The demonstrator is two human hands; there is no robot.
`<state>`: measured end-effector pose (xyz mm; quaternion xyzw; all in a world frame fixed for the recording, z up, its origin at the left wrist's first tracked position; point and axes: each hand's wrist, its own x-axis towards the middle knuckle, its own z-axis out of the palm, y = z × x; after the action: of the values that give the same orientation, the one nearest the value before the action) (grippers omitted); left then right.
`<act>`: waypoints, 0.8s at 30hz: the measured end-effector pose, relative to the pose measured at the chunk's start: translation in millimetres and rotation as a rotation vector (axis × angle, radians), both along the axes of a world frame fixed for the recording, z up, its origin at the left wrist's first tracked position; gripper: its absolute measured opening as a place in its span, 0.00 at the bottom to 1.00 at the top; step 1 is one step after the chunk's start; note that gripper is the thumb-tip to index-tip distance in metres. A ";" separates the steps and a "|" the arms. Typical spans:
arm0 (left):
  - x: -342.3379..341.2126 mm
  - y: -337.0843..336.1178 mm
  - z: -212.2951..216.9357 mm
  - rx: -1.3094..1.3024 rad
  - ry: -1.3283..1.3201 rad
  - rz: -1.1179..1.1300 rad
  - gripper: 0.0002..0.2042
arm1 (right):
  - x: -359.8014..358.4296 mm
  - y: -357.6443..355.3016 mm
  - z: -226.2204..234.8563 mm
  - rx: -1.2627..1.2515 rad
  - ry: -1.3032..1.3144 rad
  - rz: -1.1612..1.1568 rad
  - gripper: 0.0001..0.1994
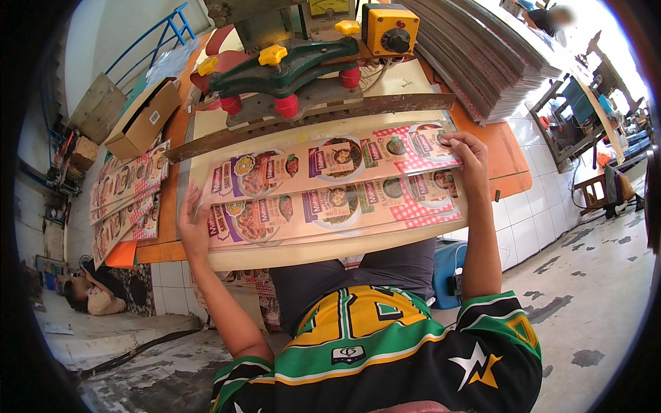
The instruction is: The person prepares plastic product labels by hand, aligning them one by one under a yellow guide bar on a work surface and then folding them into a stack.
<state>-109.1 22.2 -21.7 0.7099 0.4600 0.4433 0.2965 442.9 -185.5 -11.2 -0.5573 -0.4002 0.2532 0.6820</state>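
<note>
A long printed plastic sheet (289, 162) with food pictures and a red checked pattern lies under the metal bar (310, 112) of a press. Below it, nearer to me, another printed sheet (330, 217) of the same pattern overlaps it. My left hand (195, 219) holds the left end of the sheets, its fingers closed along the edge. At the far right corner, my right hand (469, 160) pinches the upper sheet between thumb and fingers. Both rest on a cream board (303, 256) at the table's near edge.
Over the bar stands the press's green arm (289, 65) with red and yellow knobs. A yellow control box (390, 31) is beside it. Stacked sheets (475, 55) rise at right; more printed sheets (127, 193) and a cardboard box (143, 120) sit left. Two people are in the background.
</note>
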 end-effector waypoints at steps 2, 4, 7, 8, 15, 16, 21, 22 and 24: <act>-7.7 4.7 -8.8 0.006 -0.114 -0.002 0.26 | 6.1 -0.9 -1.6 -0.036 0.038 0.046 0.14; -10.4 9.2 -15.1 0.017 -0.269 -0.034 0.25 | 16.0 -4.6 -3.3 -0.071 0.097 0.098 0.15; -17.8 3.3 -10.0 0.028 -0.276 0.018 0.23 | -5.9 -1.1 10.8 0.051 0.228 0.116 0.19; -19.7 0.4 -7.9 0.013 -0.309 0.037 0.22 | -7.3 -1.9 12.1 0.043 0.216 0.122 0.20; -14.7 1.9 -7.6 -0.012 -0.573 0.084 0.22 | -5.6 -0.3 6.8 -0.084 0.092 0.146 0.26; -18.6 3.5 -9.8 -0.024 -0.605 0.071 0.23 | -6.5 0.4 6.3 -0.087 0.085 0.143 0.26; -36.9 10.4 -22.2 -0.058 -0.618 0.003 0.24 | -5.1 -1.8 6.6 -0.033 0.040 0.102 0.29; -37.5 10.2 -23.4 -0.051 -0.627 -0.018 0.24 | -6.4 -2.1 8.4 0.000 0.048 0.097 0.30; -38.1 8.7 -24.4 -0.030 -0.640 -0.037 0.25 | -13.7 1.3 12.2 0.088 0.146 0.081 0.30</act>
<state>-147.2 30.8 -46.1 0.5384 0.3367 0.6317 0.4446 429.2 -184.1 1.0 -0.4901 -0.3825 0.3028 0.7223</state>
